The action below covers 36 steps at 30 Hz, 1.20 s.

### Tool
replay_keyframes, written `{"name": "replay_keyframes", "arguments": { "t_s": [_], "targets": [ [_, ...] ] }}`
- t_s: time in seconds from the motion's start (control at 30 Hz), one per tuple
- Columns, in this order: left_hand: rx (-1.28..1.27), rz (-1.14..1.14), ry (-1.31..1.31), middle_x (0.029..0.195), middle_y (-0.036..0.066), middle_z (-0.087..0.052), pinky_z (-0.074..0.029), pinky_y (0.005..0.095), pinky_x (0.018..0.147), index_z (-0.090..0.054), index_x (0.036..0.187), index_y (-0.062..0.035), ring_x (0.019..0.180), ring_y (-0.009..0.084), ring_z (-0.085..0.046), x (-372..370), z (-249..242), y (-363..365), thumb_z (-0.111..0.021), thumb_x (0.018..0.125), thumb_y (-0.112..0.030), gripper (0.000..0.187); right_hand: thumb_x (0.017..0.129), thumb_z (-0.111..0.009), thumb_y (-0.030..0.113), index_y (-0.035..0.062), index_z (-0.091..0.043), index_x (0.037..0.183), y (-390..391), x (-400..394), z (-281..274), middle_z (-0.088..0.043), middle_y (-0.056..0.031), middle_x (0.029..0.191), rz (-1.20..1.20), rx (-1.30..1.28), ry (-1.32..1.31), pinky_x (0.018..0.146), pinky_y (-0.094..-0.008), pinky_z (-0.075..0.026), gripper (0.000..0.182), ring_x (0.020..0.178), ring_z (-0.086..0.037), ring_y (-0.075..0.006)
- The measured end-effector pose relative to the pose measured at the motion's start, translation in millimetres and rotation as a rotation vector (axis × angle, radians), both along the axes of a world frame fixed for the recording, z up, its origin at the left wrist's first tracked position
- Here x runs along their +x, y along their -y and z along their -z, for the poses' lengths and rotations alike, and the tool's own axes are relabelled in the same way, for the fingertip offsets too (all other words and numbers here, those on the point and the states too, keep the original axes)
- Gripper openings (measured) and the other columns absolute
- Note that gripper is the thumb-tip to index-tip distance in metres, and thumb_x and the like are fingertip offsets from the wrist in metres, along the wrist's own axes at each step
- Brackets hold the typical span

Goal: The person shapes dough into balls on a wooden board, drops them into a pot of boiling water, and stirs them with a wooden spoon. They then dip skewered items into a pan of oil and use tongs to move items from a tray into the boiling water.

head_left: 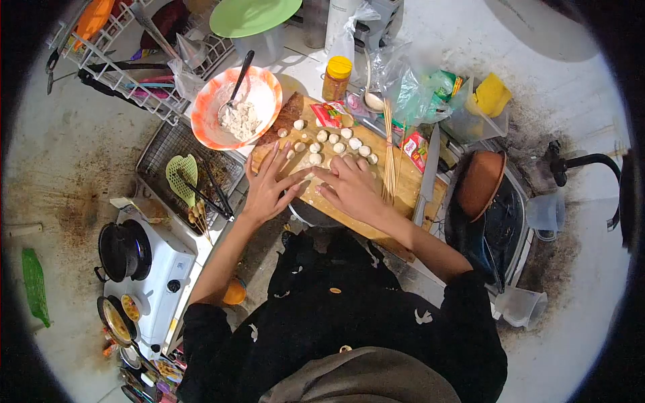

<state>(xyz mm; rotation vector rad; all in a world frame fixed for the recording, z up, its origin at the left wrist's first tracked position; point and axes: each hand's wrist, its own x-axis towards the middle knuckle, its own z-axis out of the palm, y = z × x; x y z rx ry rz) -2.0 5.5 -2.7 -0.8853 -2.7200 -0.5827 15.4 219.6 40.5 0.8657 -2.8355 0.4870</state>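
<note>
Several small whitish dough balls [316, 148] lie on a wooden cutting board [410, 191] dusted with flour. My left hand [269, 191] rests over the board's left edge, fingers spread, near a few of the balls. Fingers apart and slightly bent, my right hand [353, 191] is palm down on the board just below the balls. Its index fingertip comes close to the left one. What lies under the right palm is hidden. Beyond the left hand stands an orange-and-white bowl [201, 111] of floury dough, with a dark-handled spoon [242, 77] in it.
Right of my right hand are a bundle of bamboo skewers [389, 154] and a large knife [428, 174]. Red packets [329, 114] and a yellow-lidded jar [336, 79] stand behind. A sink with a brown pan [481, 185] is at right, a stove [158, 282] at left.
</note>
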Motion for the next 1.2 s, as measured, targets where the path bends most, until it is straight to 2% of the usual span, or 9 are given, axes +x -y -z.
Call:
{"name": "replay_keyframes", "arguments": {
  "t_s": [0.1,0.17,0.3,0.37,0.47,0.87,1.0,1.2],
  "targets": [
    [-0.021,0.016,-0.022,0.142,0.007,-0.025,0.001,0.0544,0.101,-0.06,0.11,-0.0303,0.133,0.0269,-0.016,2.0,0.8,-1.2,-0.044,0.086,-0.038,0.029,0.08,-0.056,0.03,0.0096,-0.058,0.106,-0.1,-2.2,6.9,-0.046,-0.0062,0.086,-0.005,-0.026,0.007,0.072,-0.0346,-0.032,0.033,0.086,-0.045,-0.0205],
    [-0.014,0.007,0.025,0.142,0.007,-0.025,0.001,0.0542,0.101,-0.06,0.11,-0.0307,0.133,0.0266,-0.016,2.9,0.0,-2.9,-0.044,0.086,-0.038,0.03,0.08,-0.056,0.03,0.0117,-0.059,0.107,0.2,-4.3,10.1,-0.045,-0.005,0.083,0.055,-0.193,0.055,0.071,-0.0338,-0.031,0.032,0.084,-0.044,-0.0194],
    [-0.022,0.008,0.017,0.142,0.006,-0.024,0.002,0.0543,0.101,-0.06,0.111,-0.0313,0.133,0.0264,-0.016,4.4,0.3,-1.8,-0.043,0.086,-0.037,0.03,0.081,-0.056,0.03,0.013,-0.06,0.106,-0.4,0.8,4.4,-0.044,-0.0048,0.082,0.046,-0.158,0.048,0.07,-0.0339,-0.031,0.031,0.084,-0.044,-0.0191],
    [0.037,0.015,0.035,0.142,0.006,-0.024,0.003,0.0538,0.101,-0.059,0.111,-0.0313,0.133,0.0261,-0.016,7.1,1.0,0.1,-0.043,0.087,-0.035,0.03,0.08,-0.056,0.03,0.0129,-0.061,0.104,-1.3,4.2,2.6,-0.044,-0.0043,0.081,0.007,-0.016,-0.042,0.069,-0.0338,-0.031,0.029,0.082,-0.043,-0.0184],
    [0.002,-0.034,0.008,0.142,0.006,-0.025,0.004,0.0527,0.101,-0.059,0.111,-0.0309,0.133,0.0259,-0.017,9.2,3.1,1.9,-0.044,0.086,-0.034,0.03,0.08,-0.056,0.03,0.0134,-0.063,0.101,-1.6,5.4,4.8,-0.043,-0.0036,0.079,-0.016,-0.005,-0.144,0.067,-0.0333,-0.031,0.027,0.081,-0.043,-0.0175],
    [0.046,-0.085,0.001,0.141,0.007,-0.026,0.004,0.0528,0.101,-0.062,0.109,-0.0289,0.132,0.0258,-0.019,13.9,2.3,-3.6,-0.045,0.086,-0.033,0.029,0.079,-0.058,0.03,0.0141,-0.064,0.097,-2.5,5.8,2.7,-0.045,-0.0015,0.077,0.004,-0.123,-0.104,0.066,-0.0325,-0.031,0.025,0.079,-0.044,-0.0158],
    [0.029,-0.079,-0.017,0.141,0.007,-0.026,0.004,0.0532,0.101,-0.062,0.109,-0.0293,0.132,0.0257,-0.019,14.6,4.8,-3.6,-0.045,0.086,-0.033,0.029,0.08,-0.057,0.03,0.0153,-0.064,0.099,1.9,4.4,0.0,-0.045,-0.0016,0.077,0.023,-0.073,-0.12,0.066,-0.0325,-0.031,0.025,0.08,-0.045,-0.016],
    [-0.009,-0.083,0.005,0.142,0.006,-0.025,0.004,0.0529,0.101,-0.058,0.114,-0.0308,0.132,0.0258,-0.019,19.1,8.6,-2.3,-0.044,0.087,-0.033,0.031,0.081,-0.055,0.032,0.0166,-0.065,0.098,2.1,4.1,1.8,-0.045,-0.0026,0.079,0.021,-0.089,-0.124,0.067,-0.0329,-0.031,0.025,0.081,-0.045,-0.0171]
  ]
}}
